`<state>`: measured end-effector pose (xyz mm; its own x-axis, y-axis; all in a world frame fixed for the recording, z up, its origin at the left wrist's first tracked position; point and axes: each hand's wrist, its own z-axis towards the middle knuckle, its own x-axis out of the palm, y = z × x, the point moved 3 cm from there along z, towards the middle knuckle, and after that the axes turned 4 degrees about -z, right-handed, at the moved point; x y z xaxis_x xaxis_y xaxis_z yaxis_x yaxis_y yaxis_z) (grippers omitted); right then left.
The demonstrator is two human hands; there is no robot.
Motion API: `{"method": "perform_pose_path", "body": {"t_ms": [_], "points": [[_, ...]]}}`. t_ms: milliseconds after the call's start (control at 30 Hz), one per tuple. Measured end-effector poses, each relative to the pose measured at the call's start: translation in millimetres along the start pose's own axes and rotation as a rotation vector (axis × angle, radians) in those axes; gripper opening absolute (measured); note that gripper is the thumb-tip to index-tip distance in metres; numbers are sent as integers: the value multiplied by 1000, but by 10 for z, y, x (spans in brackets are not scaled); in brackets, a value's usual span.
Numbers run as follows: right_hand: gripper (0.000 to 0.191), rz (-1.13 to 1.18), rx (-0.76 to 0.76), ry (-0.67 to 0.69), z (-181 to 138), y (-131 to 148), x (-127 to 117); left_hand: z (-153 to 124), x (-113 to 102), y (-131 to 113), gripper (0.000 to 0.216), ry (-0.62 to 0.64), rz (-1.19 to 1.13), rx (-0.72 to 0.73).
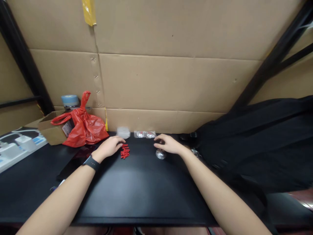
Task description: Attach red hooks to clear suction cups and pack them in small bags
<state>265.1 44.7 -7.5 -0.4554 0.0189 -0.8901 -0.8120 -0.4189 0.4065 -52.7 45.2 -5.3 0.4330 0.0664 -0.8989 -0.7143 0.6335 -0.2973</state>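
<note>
A person's left hand (110,147) and right hand (169,144) reach over a black table (137,189), by small red pieces (125,152) and a shiny round object (160,154).
Nearest, a dark flat device (73,163) lies left of the left fingers, on their near side. The red pieces sit just beside the left fingertips, which are bent; whether they pinch one, one cannot tell. The round object is just on the near side of the right thumb, contact unclear; the right thumb and forefinger stand apart, curved. Beyond the fingers, between the hands, lie clear packets (144,134); a clear plastic box (123,132) is just past the left fingertips; cardboard (166,85) rises farthest.
</note>
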Motion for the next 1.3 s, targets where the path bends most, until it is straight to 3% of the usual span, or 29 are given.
{"method": "perform_pose_path", "body": {"t_ms": [133, 267, 567, 767, 933, 1133, 1300], "points": [[55, 57, -28, 217, -157, 58, -65, 8, 33, -27, 24, 5, -14, 37], [43, 24, -48, 272, -173, 136, -52, 15, 61, -41, 24, 20, -19, 20], [28, -100, 52, -34, -66, -30, 5, 16, 24, -108, 21, 28, 5, -23], [28, -8, 123, -73, -50, -160, 24, 18, 18, -180, 17, 1, 76, -31], [21, -6, 102, -127, -64, -92, -8, 12, 14, -256, 18, -39, 126, -5], [27, -47, 143, -201, -82, 18, -63, 20, 14, -287, 20, -74, 183, -20], [29, 132, 7, -261, -101, 282, -46, 31, -45, -337, 21, -200, -70, -53]]}}
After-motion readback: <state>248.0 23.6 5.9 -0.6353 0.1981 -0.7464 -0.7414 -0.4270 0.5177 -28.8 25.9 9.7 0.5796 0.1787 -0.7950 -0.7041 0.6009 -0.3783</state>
